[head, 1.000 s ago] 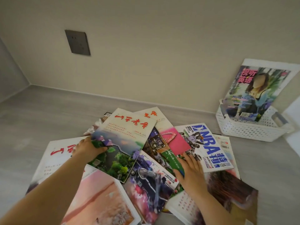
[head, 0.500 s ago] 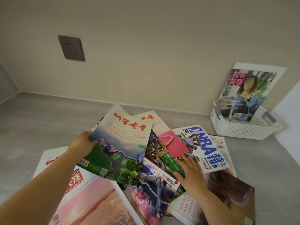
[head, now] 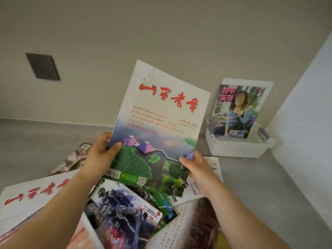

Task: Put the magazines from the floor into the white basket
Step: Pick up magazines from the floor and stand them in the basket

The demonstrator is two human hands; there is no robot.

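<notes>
- The left hand (head: 100, 155) is pinching the left edge of the landscape-cover magazine (head: 158, 123), with the thumb lying on the cover and the fingers curling behind it.
- The right hand (head: 195, 168) is gripping the same magazine's lower right edge; how its fingers lie behind the pages cannot be told.
- The magazine is being held upright and clear of the pile, cover facing the camera, at about twelve o'clock from the hands.
- The white basket (head: 233, 148) is sitting on the grey floor (head: 260, 186) at about two o'clock from the pile, close to the wall corner.
- One purple-cover magazine (head: 237, 108) is already standing in the basket, leaning back on the wall.
- Several more are waiting on the floor: a basketball magazine (head: 122, 209) at six o'clock, a white red-title magazine (head: 27, 200) at eight o'clock, a camouflage-patterned one (head: 71, 159) at ten o'clock and a brown-cover one (head: 197, 227) at five o'clock.
- By my judgement the task is sitting at an early stage: one magazine stowed, one in hand, most of the pile left.
</notes>
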